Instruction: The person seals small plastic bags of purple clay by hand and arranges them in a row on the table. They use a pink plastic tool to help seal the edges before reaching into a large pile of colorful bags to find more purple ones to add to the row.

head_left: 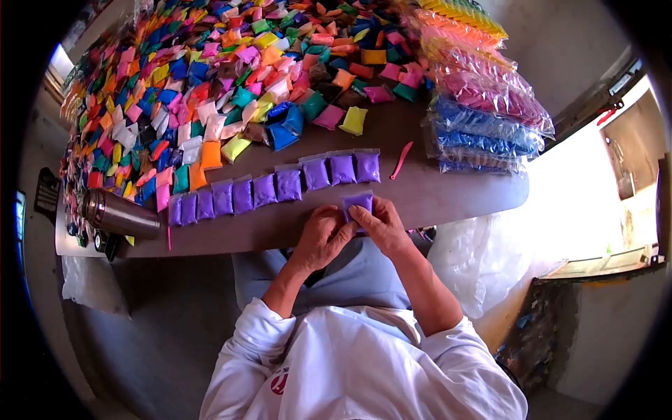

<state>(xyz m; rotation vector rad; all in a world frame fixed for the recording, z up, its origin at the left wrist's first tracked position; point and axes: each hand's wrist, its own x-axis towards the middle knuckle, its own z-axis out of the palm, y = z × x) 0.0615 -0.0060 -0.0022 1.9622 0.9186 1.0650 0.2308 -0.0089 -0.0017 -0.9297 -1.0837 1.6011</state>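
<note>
A small clear packet of purple clay-like filling is held up at the table's front edge. My right hand grips it, thumb pressed on its front and fingers behind its right side. My left hand closes on its lower left side; some of its fingers are hidden. Just beyond my hands, several matching purple packets lie side by side in a slightly slanted row. A thin red plastic tool lies to the right of the row.
A big heap of mixed coloured packets covers the table's far left. Stacked bags of sorted packets stand at the right. A metal flask lies at the left, near a pink stick. Clear plastic bags hang below the right edge.
</note>
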